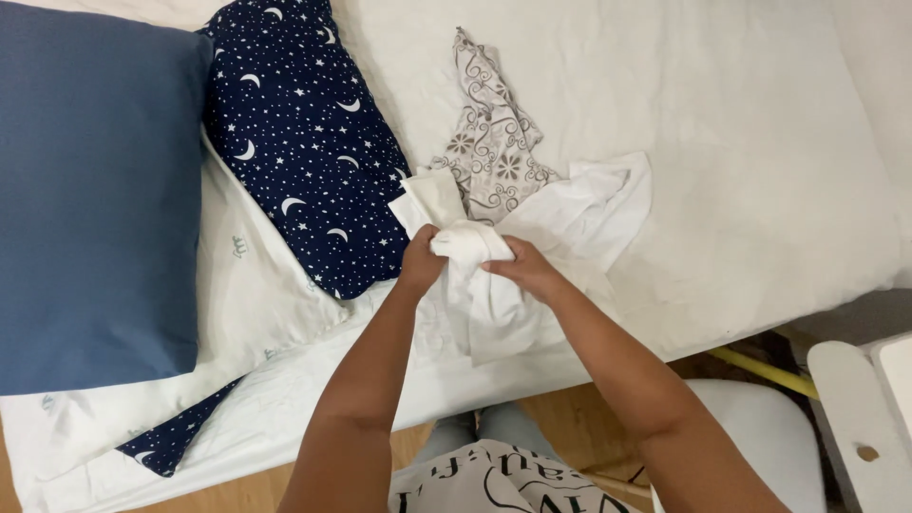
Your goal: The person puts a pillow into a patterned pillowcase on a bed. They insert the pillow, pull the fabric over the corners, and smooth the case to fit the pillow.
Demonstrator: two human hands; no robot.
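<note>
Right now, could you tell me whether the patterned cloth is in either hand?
No, the patterned cloth lies on the bed beyond both hands, which grip a white cloth.

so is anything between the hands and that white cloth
Nothing visible. The left hand and right hand both already grip the bunched white cloth directly, above the bed. The patterned cloth lies behind it, out of the way.

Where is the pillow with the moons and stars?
In the head view, the moon-and-star pillow lies on the bed's upper left, between the plain blue pillow and the swirly patterned cloth, just left of the hands.
</note>
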